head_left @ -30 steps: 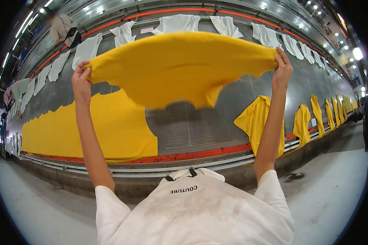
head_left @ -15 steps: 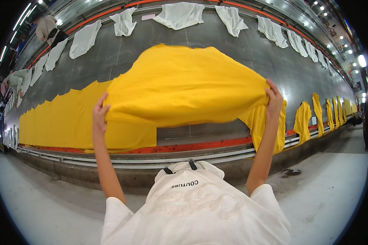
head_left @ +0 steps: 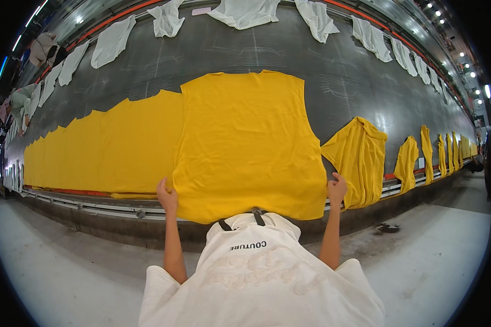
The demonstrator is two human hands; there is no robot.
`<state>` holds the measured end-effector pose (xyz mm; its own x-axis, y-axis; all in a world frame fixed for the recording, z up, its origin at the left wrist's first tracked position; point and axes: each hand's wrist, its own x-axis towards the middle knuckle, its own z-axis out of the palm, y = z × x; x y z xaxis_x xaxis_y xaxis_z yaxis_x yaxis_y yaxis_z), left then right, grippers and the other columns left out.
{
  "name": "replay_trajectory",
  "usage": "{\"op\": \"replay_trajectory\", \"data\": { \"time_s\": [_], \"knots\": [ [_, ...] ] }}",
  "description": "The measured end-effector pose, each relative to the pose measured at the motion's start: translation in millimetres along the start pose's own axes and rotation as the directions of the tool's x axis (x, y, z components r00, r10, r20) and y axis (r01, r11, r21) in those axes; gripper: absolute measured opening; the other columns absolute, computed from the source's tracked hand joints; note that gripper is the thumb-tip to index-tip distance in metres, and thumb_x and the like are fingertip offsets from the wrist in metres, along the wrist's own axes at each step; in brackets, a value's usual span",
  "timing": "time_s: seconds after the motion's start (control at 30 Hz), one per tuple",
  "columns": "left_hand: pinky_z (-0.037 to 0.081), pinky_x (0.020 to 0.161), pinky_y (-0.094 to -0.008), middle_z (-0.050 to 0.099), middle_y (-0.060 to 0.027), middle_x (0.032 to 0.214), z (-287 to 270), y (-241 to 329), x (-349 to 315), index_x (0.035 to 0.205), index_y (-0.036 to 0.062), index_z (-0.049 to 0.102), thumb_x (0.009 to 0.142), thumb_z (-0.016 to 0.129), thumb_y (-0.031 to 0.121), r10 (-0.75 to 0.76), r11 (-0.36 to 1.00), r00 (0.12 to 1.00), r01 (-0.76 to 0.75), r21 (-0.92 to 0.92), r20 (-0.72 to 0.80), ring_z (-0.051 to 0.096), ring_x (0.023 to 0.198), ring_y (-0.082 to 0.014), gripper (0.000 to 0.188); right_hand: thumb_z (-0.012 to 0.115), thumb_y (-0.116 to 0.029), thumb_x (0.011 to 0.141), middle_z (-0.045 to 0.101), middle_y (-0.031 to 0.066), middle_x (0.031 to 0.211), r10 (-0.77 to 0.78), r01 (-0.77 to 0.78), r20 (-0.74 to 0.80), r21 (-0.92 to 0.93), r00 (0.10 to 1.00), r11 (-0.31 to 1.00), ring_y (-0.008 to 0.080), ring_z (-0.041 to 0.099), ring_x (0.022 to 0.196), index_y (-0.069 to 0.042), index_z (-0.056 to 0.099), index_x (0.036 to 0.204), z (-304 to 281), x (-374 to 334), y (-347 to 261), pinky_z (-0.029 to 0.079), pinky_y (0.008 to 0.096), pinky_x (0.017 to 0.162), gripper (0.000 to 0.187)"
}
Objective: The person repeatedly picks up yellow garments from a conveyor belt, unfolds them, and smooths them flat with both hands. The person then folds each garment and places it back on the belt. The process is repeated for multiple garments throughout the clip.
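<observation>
A yellow garment panel [head_left: 245, 141] is spread in front of me, with curved armhole sides and a shallow neckline at its far end. Its near edge hangs over the table's front rail by my waist. At its left side, low down, my left hand [head_left: 168, 198] is closed with the cloth edge at its fingertips. My right hand [head_left: 337, 191] pinches the opposite edge in the same way. Some light wrinkles run across the panel. Its left side laps over a row of flat yellow panels [head_left: 93, 147].
A dark table [head_left: 223, 54] carries everything. Right of my panel lies a bunched yellow piece [head_left: 360, 163], with several more yellow pieces [head_left: 406, 163] beyond. White cloth pieces [head_left: 245, 13] hang along the far edge. People [head_left: 43, 49] stand at the far left.
The yellow panel, held up and billowing half a second ago, now lies down on the table. Both hands have come lower, nearer to me and closer together.
</observation>
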<state>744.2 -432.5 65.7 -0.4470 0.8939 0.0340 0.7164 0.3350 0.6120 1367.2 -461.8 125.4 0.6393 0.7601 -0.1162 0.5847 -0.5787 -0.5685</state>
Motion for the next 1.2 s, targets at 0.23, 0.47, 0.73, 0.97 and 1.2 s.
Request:
{"op": "replay_trajectory", "data": {
  "time_s": [0.23,0.47,0.73,0.97,1.2],
  "knots": [
    [0.053,0.09,-0.045,0.073,-0.0219,0.106,18.6,58.1,-48.7,0.108,-0.0015,0.072,0.096,0.062,0.023,0.161,0.985,0.93,-0.131,-0.111,0.33,0.07,0.097,-0.038,0.029,0.062,-0.022,0.095,0.071,0.0185,0.116,-0.42,0.437,0.403,0.054,0.813,0.898,0.0326,0.067,0.108,-0.006,0.072,0.114,51.9,-59.4,-26.8,0.051,0.0446,0.094,0.027],
    [0.029,0.116,-0.0606,0.07,-0.0228,0.124,49.2,46.2,-56.3,0.117,0.0064,0.075,0.102,0.045,0.047,0.059,0.852,0.747,-0.383,0.356,0.662,0.061,0.122,-0.0438,0.052,0.039,-0.047,0.102,0.065,0.02,0.134,-0.056,0.516,0.756,-0.388,0.652,0.764,0.0441,0.053,0.13,-0.003,0.071,0.122,118.0,-52.5,-16.7,0.024,0.0735,0.108,0.058],
    [0.051,0.076,-0.0324,0.072,-0.0112,0.092,31.6,13.6,29.3,0.105,-0.0019,0.072,0.1,0.066,0.039,-0.225,0.862,0.72,0.461,-0.211,0.656,0.067,0.087,-0.0182,0.042,0.062,-0.036,0.095,0.076,0.0148,0.091,-0.08,-0.056,0.681,0.175,0.727,0.983,0.0318,0.073,0.088,0.001,0.074,0.095,76.7,25.7,-24.7,0.055,0.0394,0.077,0.039],
    [0.046,0.069,-0.0274,0.064,-0.0021,0.088,74.5,-23.3,104.5,0.103,-0.0013,0.069,0.094,0.076,0.023,-0.334,0.843,0.925,0.379,-0.382,0.181,0.057,0.078,-0.0124,0.027,0.074,-0.024,0.085,0.073,0.0156,0.089,-0.092,0.081,-0.239,-0.055,0.967,0.995,0.0351,0.07,0.084,0.001,0.07,0.1,100.7,95.5,-0.9,0.055,0.0428,0.078,0.03],
    [0.035,0.057,-0.0283,0.053,0.0036,0.077,59.6,6.3,110.0,0.095,0.0035,0.064,0.099,0.07,0.028,-0.324,0.843,0.827,0.472,-0.256,0.459,0.042,0.064,-0.0089,0.026,0.073,-0.021,0.09,0.072,0.0117,0.081,-0.07,0.086,-0.117,0.136,0.991,0.987,0.026,0.068,0.075,0.002,0.065,0.111,104.0,100.2,-5.0,0.051,0.037,0.069,0.032]
  ]
}}
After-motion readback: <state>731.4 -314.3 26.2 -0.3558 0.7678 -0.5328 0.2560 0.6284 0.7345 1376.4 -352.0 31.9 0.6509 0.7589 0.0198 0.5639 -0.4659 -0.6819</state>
